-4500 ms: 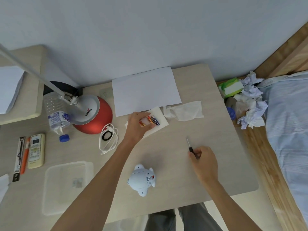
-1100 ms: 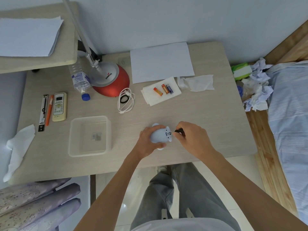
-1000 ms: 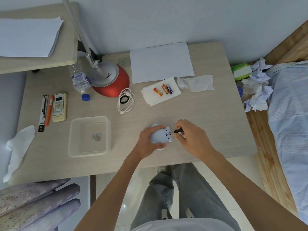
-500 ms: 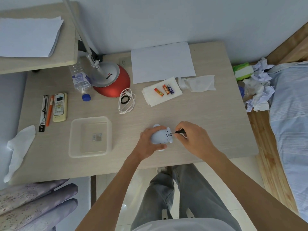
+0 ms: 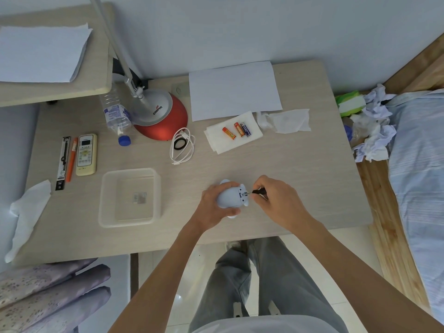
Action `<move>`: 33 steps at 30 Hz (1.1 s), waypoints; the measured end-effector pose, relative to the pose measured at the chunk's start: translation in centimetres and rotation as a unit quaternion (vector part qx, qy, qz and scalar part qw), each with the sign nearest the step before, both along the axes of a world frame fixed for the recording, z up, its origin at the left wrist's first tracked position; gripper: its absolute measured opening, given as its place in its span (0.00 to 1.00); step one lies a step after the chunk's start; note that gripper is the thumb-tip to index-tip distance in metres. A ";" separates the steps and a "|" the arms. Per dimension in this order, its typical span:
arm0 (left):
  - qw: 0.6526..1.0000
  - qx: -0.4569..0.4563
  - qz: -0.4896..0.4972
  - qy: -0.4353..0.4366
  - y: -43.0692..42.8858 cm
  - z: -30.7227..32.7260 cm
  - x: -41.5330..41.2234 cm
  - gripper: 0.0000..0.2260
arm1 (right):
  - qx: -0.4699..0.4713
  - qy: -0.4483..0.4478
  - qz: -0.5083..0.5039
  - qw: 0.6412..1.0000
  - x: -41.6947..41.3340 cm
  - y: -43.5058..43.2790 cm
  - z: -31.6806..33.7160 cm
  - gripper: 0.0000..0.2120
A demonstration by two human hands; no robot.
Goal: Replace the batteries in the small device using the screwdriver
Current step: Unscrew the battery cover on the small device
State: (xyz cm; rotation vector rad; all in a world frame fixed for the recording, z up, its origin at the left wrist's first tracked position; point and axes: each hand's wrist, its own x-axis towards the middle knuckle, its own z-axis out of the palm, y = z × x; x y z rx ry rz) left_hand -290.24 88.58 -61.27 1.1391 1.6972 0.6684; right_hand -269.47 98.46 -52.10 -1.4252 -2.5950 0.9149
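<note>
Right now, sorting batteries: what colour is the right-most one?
Dark blue battery, head view.

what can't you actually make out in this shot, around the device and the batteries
Head view only:
- Screwdriver: the right hand hides most of the handle; the tip against the device is too small to tell whether it sits in a screw.
- Device's underside and left part: covered by the left hand.
- Batteries on the tissue: labels too small to read.
- Small item in the clear tray: too blurred to identify.
</note>
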 end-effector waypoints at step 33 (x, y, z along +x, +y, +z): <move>1.000 -0.013 0.000 0.013 0.3 1.3 0.5 0.34 | 0.043 -0.111 0.082 0.989 -1.4 0.6 1.6 0.13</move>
